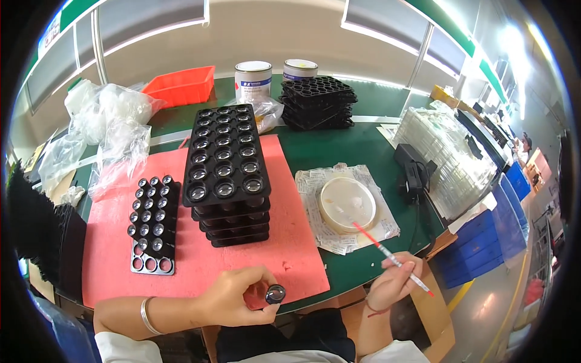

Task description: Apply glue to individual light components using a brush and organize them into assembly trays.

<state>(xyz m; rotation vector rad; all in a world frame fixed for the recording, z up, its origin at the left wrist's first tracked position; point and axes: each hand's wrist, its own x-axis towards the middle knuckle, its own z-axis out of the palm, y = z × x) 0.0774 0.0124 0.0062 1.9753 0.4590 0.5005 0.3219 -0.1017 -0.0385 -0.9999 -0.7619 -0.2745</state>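
Observation:
Between the thumb and fingers of my left hand [239, 297] is a small black lens barrel [276, 294], its glass face up, just past the pink mat's front edge. My right hand [394, 282] pinches a slim red-and-white stick [388, 255], like a fine brush or pen. Its red far end reaches the near rim of a round, pale shallow dish [348, 202]; contact there cannot be told. The dish rests on paper-covered padding [387, 231]. Left of centre, a stack of black trays [233, 235] carries rows of lenses on top. Beside it, a smaller holder [152, 270] bears several black lens barrels.
A pink mat [290, 242] covers part of the green table [369, 145]. Behind are a red bin [181, 88], two cans [253, 78], empty black trays [318, 103] and plastic bags [115, 115]. To the right stand a black power adapter [413, 169] and clear trays [445, 160].

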